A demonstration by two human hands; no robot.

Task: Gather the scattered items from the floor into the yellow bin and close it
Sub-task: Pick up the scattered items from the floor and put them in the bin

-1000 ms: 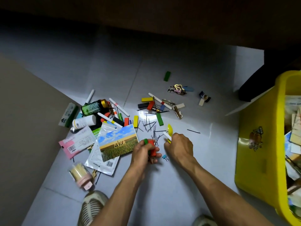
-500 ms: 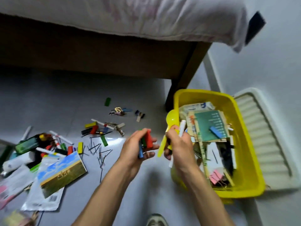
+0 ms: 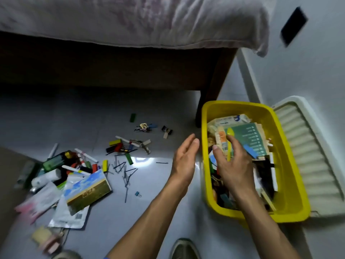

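The yellow bin stands open at the right, filled with papers, a green card and small items. My right hand hovers over its contents, fingers spread; a yellow spoon shows in the gap between thumb and fingers, not pinched. My left hand is flat and empty just outside the bin's left wall. Scattered on the floor at the left lie a landscape-print packet, loose hairpins, coloured blocks and markers, a green bottle and a blue binder clip.
The bin's white ribbed lid lies against the wall on the bin's right. A bed with a dark wooden leg borders the floor behind. A single green block lies near the bed. My shoe is at the bottom edge.
Both hands travelled from the floor pile to the bin. My left hand no longer holds the red and green pieces. The white marker has left my right hand, and its fingers have spread around the spoon.
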